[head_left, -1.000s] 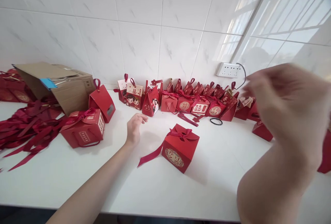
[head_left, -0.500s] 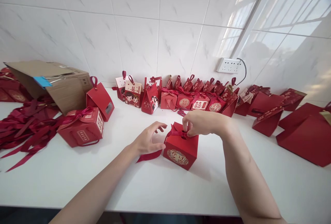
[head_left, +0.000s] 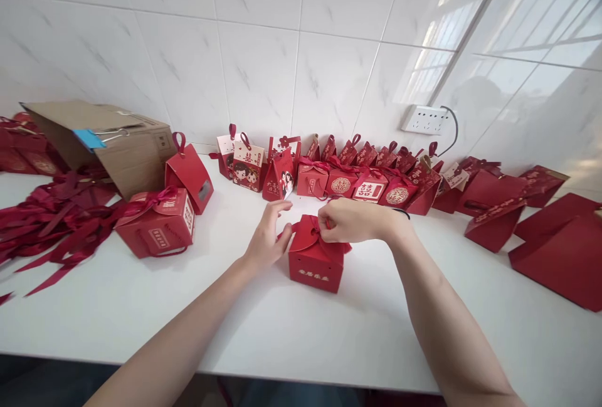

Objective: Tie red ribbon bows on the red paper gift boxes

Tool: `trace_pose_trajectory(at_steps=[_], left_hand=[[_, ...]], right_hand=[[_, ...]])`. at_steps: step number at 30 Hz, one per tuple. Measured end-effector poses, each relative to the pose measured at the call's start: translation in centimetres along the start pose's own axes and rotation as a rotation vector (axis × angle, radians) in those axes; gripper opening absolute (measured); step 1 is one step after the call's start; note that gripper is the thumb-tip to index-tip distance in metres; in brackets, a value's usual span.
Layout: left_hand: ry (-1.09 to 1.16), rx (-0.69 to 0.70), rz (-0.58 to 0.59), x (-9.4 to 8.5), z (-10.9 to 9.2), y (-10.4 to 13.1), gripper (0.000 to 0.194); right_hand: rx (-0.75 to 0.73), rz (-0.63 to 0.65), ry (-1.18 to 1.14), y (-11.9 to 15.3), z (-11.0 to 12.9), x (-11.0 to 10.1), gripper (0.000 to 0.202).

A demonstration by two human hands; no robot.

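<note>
A small red box with gold characters on its front stands on the white table, its curved top flaps folded together. Closed at the top of the box, my right hand pinches the dark red ribbon there. To the left of the box is my left hand, fingers apart, its thumb near the box's upper left edge. Part of the ribbon shows behind the box's right side; the rest is hidden by the box and my right hand.
Behind stands a row of finished red boxes. At the left are a cardboard box, a ribbon pile and a ribboned box. Larger red boxes stand right. A power strip is on the wall.
The box has been turned, so its front shows gold characters instead of the round gold emblem. My right hand moved slightly left with it. The view has shifted a little.
</note>
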State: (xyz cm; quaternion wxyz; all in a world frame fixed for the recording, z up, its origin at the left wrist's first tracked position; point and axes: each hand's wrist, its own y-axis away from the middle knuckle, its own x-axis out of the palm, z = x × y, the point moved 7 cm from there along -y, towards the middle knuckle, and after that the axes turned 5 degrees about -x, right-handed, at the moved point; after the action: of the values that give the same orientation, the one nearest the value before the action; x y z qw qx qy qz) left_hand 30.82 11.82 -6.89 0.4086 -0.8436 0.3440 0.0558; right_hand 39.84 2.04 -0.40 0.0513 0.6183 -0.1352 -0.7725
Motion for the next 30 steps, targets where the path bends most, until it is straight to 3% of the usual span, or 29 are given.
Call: trace_pose_trajectory(at_steps=[2, 5, 8, 13, 23, 30], left_hand=[[0.000, 0.032, -0.021, -0.4, -0.6, -0.1, 0.020], [0.063, 0.085, 0.079, -0.2, -2.0, 0.0, 0.015], [0.119, 0.106, 0.136, 0.0, -2.8, 0.1, 0.013], [0.150, 0.086, 0.144, 0.1, -2.4, 0.1, 0.010], [0.204, 0.062, 0.207, 0.6, -1.9, 0.1, 0.024], [0.293, -0.034, 0.220, 0.2, -2.3, -0.3, 0.017]], right_hand=[[-0.087, -0.020, -0.024, -0.3, 0.6, 0.0, 0.020], [-0.163, -0.056, 0.007, -0.5, 1.1, -0.1, 0.026], [-0.167, -0.010, -0.027, -0.2, 1.2, 0.1, 0.015], [-0.122, 0.033, -0.031, 0.0, 1.0, 0.4, 0.008], [-0.128, 0.009, 0.004, -0.1, 1.1, 0.2, 0.005], [-0.314, -0.118, -0.020, -0.4, 3.0, -0.5, 0.007]])
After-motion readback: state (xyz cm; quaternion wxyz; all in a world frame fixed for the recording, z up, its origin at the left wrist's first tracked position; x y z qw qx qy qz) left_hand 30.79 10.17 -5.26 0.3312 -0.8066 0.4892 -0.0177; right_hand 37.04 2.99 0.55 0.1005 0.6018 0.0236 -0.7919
